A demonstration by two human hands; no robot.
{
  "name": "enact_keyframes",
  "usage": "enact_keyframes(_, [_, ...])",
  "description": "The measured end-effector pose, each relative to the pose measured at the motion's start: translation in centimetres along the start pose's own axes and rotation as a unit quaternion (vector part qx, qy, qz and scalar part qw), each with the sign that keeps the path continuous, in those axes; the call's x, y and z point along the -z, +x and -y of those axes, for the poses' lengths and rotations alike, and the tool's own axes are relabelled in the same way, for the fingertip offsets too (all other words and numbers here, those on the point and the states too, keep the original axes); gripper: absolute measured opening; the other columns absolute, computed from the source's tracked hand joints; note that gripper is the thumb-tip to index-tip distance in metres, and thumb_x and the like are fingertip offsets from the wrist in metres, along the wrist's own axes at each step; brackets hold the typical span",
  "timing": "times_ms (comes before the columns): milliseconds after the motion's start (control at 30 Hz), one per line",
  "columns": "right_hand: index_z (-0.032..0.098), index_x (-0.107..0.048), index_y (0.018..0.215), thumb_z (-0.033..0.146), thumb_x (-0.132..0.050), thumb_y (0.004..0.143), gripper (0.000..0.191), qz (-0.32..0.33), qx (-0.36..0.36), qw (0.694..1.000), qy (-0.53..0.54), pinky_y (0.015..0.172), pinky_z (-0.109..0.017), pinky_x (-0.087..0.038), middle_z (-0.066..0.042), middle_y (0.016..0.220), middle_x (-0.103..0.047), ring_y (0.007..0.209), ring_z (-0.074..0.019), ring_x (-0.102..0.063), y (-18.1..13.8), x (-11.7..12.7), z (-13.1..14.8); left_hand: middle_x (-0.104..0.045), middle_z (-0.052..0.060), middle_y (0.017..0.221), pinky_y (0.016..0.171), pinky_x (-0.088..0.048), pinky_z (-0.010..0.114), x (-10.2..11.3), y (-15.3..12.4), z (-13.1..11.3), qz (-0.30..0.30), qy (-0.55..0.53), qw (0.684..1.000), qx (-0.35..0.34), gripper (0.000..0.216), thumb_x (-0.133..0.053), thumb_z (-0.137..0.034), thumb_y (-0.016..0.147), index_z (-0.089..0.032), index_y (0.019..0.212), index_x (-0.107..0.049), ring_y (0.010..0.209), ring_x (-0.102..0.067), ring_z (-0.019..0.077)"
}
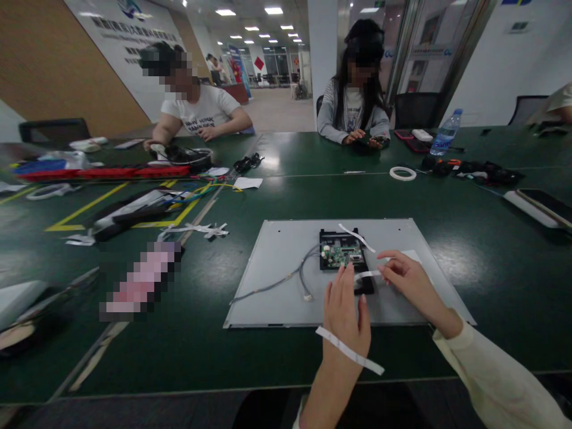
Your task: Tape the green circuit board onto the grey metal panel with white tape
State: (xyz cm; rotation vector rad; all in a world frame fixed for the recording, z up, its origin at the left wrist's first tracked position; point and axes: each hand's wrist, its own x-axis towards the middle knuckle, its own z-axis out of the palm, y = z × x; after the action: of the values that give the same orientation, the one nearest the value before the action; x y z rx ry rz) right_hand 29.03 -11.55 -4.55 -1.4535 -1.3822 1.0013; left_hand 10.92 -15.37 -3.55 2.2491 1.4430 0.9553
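Note:
A grey flat panel [272, 250] lies on the table with a black frame [328, 235] on it. In the frame sits a green circuit board [339, 256]. A grey cable [279, 281] runs left from it across the panel. My left hand [345, 316] lies with fingers stretched out, its fingertips at the lower edge of the board. Across the back of its wrist sticks a strip of white tape [348, 351]. My right hand [409, 286] pinches the right end of a short tape strip [367, 274] beside those fingertips. Another tape strip [356, 238] crosses the frame's top right.
A roll of white tape [403, 173] and a water bottle [447, 134] stand toward the back right. Phones lie at the right edge. On the left are a pink blurred object [143, 277], tape scraps [199, 229] and cables. Two people sit opposite.

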Motion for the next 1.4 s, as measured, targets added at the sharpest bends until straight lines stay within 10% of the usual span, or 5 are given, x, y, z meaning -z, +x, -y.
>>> enact_keyframes(600, [0.020, -0.057, 0.093, 0.036, -0.046, 0.087, 0.020, -0.041, 0.067, 0.964, -0.253, 0.061, -0.028, -0.041, 0.000, 0.064, -0.058, 0.059, -0.0161, -0.056, 0.1, -0.9, -0.5, -0.046, 0.015, 0.140, 0.106, -0.035, 0.053, -0.5, -0.4, -0.2, 0.078, 0.128, 0.987, -0.056, 0.049, -0.040, -0.016, 0.088, -0.010, 0.137, -0.035, 0.130, -0.042, 0.0251])
enact_keyframes(1067, [0.021, -0.052, 0.111, 0.039, -0.039, 0.093, 0.029, -0.069, 0.008, 0.818, -0.571, 0.052, -0.025, -0.033, -0.006, 0.077, -0.067, 0.066, -0.0208, -0.065, -0.9, -2.2, 1.3, -0.051, 0.013, 0.135, 0.106, -0.036, 0.050, -1.1, -0.5, -0.3, 0.063, 0.149, 0.986, -0.043, 0.045, -0.041, -0.022, 0.090, -0.009, 0.134, -0.041, 0.128, -0.045, 0.0248])
enact_keyframes(1400, [0.022, -0.047, 0.120, 0.025, -0.039, 0.093, 0.029, -0.070, 0.004, 0.846, -0.529, 0.052, -0.027, -0.034, -0.004, 0.079, -0.069, 0.068, -0.0217, -0.067, -1.6, -0.9, 1.0, -0.050, 0.010, 0.137, 0.108, -0.031, 0.055, -0.7, -0.3, -0.6, 0.082, 0.150, 0.985, -0.020, 0.046, -0.040, -0.022, 0.091, -0.013, 0.136, -0.037, 0.129, -0.043, 0.0245])
